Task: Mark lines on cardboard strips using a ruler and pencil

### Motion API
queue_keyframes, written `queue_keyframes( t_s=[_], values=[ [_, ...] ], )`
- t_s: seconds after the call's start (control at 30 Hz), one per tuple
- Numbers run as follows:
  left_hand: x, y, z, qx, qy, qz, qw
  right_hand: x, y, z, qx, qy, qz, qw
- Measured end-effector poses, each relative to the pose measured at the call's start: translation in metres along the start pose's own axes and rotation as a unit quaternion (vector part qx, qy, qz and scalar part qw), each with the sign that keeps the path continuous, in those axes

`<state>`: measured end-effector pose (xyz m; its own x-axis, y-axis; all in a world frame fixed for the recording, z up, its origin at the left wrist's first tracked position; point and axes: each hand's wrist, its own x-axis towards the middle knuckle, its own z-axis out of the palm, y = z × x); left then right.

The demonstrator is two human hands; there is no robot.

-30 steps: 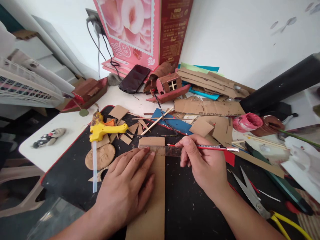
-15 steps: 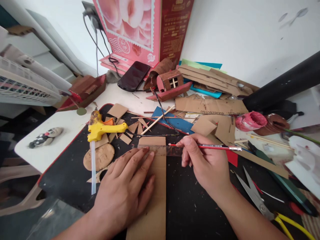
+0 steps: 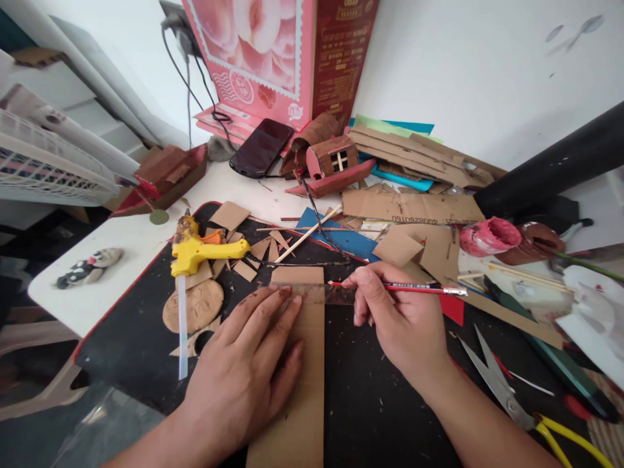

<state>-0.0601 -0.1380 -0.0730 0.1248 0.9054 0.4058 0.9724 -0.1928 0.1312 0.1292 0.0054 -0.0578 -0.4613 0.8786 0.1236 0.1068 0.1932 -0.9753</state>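
Note:
My left hand (image 3: 253,351) lies flat with its fingers stretched out, pressing a clear ruler (image 3: 336,294) onto a long strip of brown cardboard (image 3: 297,416). The ruler lies across the strip near its far end and sticks out past its right edge. A red pencil (image 3: 414,286) is pinched in my right hand (image 3: 390,305). Its tip points left and sits close to the ruler's upper edge, by the right edge of the strip. Left of my left hand are a yellow glue gun (image 3: 195,250) with a glue stick and a round cardboard piece (image 3: 192,305).
Scissors (image 3: 502,390) with yellow handles lie open at the right. Cardboard scraps (image 3: 253,250) and sticks litter the black mat (image 3: 131,338). Behind are a small brown-red cardboard boat (image 3: 336,162), a phone (image 3: 260,148) and a pink box (image 3: 258,58). Paint jars (image 3: 490,235) stand at the right.
My right hand and the pencil have shifted very slightly left, bringing the tip nearer the strip's right edge. My left hand stays in place on the ruler.

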Motion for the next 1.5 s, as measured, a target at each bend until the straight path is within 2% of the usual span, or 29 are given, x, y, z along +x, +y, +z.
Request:
queue_keyframes(
  t_s=[0.57,1.4,1.5],
  values=[
    [0.0006,-0.0010,0.0005,-0.002,-0.006,0.004,1.000,0.0010,-0.0035,0.0010,-0.018,0.001,-0.014,1.000],
    [-0.0012,-0.0026,0.0006,-0.008,-0.012,0.009,1.000,-0.0003,-0.0002,-0.0004,0.001,-0.012,0.017,1.000],
    [-0.0026,-0.0025,0.0004,-0.010,-0.004,0.027,1.000,-0.0008,0.0013,-0.0009,0.003,-0.015,0.019,1.000]
  ],
)
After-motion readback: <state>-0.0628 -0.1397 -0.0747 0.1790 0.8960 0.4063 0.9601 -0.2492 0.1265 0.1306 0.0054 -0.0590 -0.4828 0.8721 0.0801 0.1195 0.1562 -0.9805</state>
